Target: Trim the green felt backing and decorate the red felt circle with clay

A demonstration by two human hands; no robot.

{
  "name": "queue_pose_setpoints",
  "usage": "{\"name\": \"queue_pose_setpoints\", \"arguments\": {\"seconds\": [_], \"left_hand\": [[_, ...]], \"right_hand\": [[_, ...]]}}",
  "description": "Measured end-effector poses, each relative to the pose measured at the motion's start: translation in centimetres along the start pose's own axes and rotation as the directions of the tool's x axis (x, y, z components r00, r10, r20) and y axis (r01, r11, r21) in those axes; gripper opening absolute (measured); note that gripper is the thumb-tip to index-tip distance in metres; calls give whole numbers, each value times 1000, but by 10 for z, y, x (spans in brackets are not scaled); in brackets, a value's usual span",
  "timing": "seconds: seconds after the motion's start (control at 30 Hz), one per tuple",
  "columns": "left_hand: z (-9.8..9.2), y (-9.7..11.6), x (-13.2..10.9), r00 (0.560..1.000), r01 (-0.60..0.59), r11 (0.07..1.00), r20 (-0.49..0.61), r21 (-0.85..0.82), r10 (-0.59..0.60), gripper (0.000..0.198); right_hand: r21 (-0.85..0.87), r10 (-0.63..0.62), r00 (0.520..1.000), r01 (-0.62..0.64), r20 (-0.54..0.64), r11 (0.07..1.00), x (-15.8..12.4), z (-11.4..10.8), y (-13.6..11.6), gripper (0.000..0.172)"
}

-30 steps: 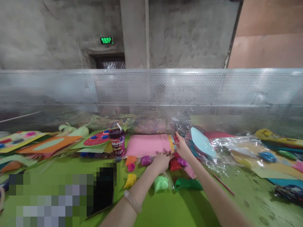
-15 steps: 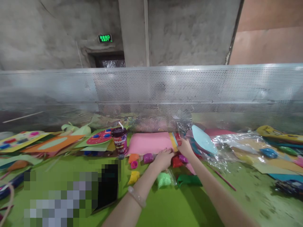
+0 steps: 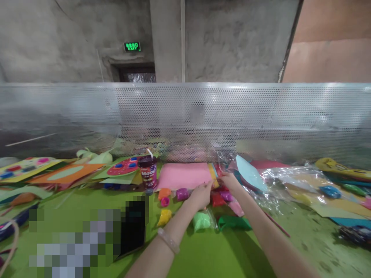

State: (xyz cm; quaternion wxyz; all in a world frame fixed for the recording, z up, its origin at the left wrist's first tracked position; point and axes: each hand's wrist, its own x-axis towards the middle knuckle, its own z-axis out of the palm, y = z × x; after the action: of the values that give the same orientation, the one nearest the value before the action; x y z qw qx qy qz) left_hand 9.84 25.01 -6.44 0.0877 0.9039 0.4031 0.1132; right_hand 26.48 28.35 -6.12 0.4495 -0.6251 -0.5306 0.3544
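Note:
My left hand [image 3: 202,195], with a pale bangle on the wrist, is at the lower right corner of a pink sheet [image 3: 185,175]. Its fingers are bent, and anything between them is too small to make out. Beside the sheet's right edge is my right hand [image 3: 228,180], fingers drawn together near a yellow and blue paper edge [image 3: 213,174]; what they hold is unclear. Below the hands are bags of clay: purple [image 3: 182,194], red [image 3: 218,199], light green [image 3: 201,221] and yellow [image 3: 164,217]. A dark green piece [image 3: 234,222] lies under my right forearm.
A dark drink cup [image 3: 148,175] with a straw stands left of the sheet. A black phone-like slab [image 3: 132,227] stands nearer. Decorated paper pieces [image 3: 68,173] lie left, clear plastic wrap [image 3: 290,181] right. A perforated metal panel [image 3: 246,116] runs behind the green table [image 3: 220,255].
The view has shifted slightly. My left hand's fingers have drawn together and tilted up beside the sheet's corner. My right hand has lowered slightly, staying near the paper edge.

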Motion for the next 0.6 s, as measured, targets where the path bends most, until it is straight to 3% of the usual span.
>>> {"name": "queue_pose_setpoints", "arguments": {"seconds": [0.27,0.47,0.6], "left_hand": [[0,1,2,992,-91,996,-83,4,92,33],[-2,3,2,997,-28,999,-72,29,30,32],[0,5,2,998,31,998,-64,50,-28,32]], "right_hand": [[95,14,997,-22,80,995,-2,-2,-2,26],[49,-10,995,5,97,999,1,1,-3,26],[-38,-62,997,64,47,997,5,1,-4,28]]}}
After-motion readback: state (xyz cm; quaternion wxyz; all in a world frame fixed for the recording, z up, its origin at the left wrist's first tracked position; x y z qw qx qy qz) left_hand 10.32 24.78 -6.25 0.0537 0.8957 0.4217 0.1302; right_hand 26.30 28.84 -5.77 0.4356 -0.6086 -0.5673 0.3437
